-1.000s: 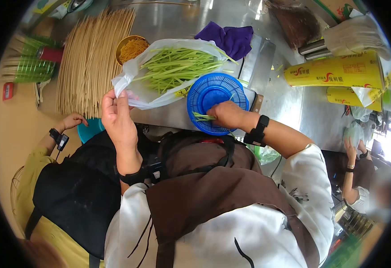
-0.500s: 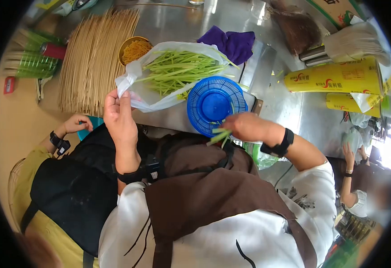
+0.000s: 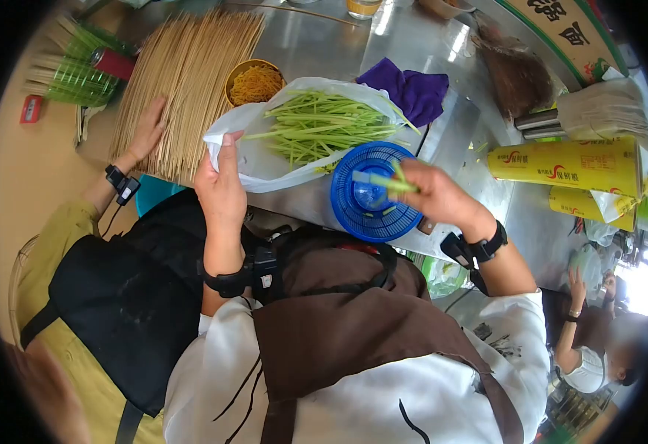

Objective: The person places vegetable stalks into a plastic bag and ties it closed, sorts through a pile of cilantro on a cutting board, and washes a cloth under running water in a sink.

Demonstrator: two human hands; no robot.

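The right hand (image 3: 439, 195), nearer the basket (image 3: 348, 212), has its grip closed on stems (image 3: 383, 180) — long axis leftward over it — while the left hand (image 3: 221, 185) pinches the bag (image 3: 259, 180).

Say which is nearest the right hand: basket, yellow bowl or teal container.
The blue basket, partly behind the right hand; the yellow bowl and teal container sit farther left.

Upper left of your frame: wooden sticks (image 3: 191, 81), side by side; just beside them, a yellow bowl (image 3: 229, 89) of orange shreds (image 3: 257, 83). Upper centre: crumpled purple cloth (image 3: 411, 90). Right: two yellow boxes (image 3: 565, 165). Far left: small red object (image 3: 31, 109).
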